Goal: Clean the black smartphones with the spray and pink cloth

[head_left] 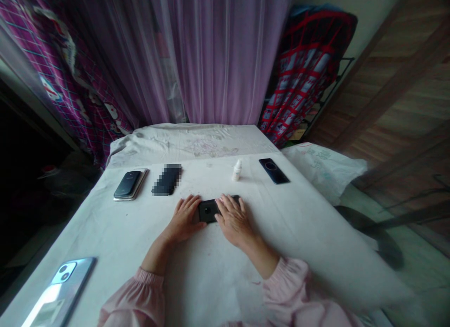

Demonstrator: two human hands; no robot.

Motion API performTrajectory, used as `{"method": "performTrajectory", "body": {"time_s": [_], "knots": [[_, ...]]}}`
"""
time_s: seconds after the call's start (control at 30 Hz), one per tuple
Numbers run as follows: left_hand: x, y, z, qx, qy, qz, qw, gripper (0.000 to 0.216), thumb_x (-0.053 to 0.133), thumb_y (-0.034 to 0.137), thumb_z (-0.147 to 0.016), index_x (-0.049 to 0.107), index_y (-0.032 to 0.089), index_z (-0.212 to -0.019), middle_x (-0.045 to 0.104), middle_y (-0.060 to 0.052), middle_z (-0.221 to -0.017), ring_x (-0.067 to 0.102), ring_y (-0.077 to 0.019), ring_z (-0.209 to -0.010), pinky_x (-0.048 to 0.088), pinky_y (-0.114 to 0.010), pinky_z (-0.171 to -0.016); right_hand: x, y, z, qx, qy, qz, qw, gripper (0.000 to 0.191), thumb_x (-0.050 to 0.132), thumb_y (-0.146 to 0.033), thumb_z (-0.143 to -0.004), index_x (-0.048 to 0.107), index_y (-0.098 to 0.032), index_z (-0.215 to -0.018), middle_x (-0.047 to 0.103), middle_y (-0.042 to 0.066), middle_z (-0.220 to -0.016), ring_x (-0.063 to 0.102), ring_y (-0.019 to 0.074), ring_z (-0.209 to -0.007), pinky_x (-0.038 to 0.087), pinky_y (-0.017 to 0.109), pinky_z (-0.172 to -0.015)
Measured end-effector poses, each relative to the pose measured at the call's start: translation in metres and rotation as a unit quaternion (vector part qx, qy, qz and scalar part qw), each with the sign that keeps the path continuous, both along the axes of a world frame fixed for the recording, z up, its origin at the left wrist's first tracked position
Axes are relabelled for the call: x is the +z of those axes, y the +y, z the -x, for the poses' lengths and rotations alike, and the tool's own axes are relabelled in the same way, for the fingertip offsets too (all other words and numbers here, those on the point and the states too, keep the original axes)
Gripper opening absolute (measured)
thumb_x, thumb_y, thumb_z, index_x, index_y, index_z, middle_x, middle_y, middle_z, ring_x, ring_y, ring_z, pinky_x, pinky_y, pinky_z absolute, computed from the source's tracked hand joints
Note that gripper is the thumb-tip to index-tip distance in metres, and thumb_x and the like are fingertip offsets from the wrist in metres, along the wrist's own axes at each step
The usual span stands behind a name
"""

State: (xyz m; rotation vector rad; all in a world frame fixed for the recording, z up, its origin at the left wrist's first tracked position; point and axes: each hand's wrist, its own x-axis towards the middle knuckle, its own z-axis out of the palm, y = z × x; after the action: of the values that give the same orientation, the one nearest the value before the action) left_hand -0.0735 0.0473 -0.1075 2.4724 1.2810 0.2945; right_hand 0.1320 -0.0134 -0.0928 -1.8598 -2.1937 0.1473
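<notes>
A black phone (207, 210) lies crosswise on the white-covered table in front of me, its back with a small camera patch facing up. My left hand (186, 219) holds the left end, fingers at the far edge and thumb at the near edge. Over the right part of the phone rests my right hand (234, 220), its fingers reaching across to the far edge and covering much of the back. Beyond the phone stands a small white bottle (237, 171), upright, touched by neither hand.
On the left lie a stack of phones (128, 184) and a dark, pixelated object (168, 180). Another dark phone (274, 171) lies at the right. A silvery-blue phone (66, 289) is at the near left. Purple curtains (225, 59) hang behind the table (298, 233); a plastic bag (326, 170) is beside it.
</notes>
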Motion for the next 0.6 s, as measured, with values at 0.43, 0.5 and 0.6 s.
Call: {"method": "performTrajectory", "body": {"time_s": [0.43, 0.5, 0.6], "knots": [[-0.008, 0.0, 0.001, -0.002, -0.011, -0.02, 1.0, 0.073, 0.067, 0.04, -0.077, 0.038, 0.019, -0.141, 0.039, -0.014, -0.15, 0.026, -0.0328, -0.141, 0.017, -0.056, -0.113, 0.0, -0.023, -0.021, 0.008, -0.018, -0.008, 1.0, 0.042, 0.041, -0.039, -0.097, 0.046, -0.033, -0.139, 0.035, 0.008, -0.152, 0.027, 0.0266, -0.141, 0.014, 0.053, -0.113], [-0.006, 0.0, 0.0, 0.003, -0.006, -0.017, 1.0, 0.074, 0.068, 0.04, -0.077, 0.038, 0.018, -0.141, 0.038, -0.015, -0.15, 0.026, -0.0329, -0.141, 0.017, -0.056, -0.114, 0.0, -0.014, -0.018, -0.008, -0.019, -0.016, 1.0, 0.043, 0.041, -0.039, -0.097, 0.048, -0.031, -0.138, 0.035, 0.01, -0.151, 0.027, 0.0279, -0.14, 0.015, 0.053, -0.113], [-0.005, 0.0, 0.0, 0.001, -0.004, -0.016, 1.0, 0.073, 0.067, 0.04, -0.077, 0.038, 0.018, -0.141, 0.038, -0.015, -0.15, 0.026, -0.0325, -0.141, 0.017, -0.056, -0.114, 0.001, -0.003, -0.005, -0.003, -0.008, -0.02, 1.0, 0.044, 0.043, -0.04, -0.096, 0.048, -0.028, -0.138, 0.034, 0.011, -0.152, 0.028, 0.0282, -0.14, 0.016, 0.053, -0.113]]}}
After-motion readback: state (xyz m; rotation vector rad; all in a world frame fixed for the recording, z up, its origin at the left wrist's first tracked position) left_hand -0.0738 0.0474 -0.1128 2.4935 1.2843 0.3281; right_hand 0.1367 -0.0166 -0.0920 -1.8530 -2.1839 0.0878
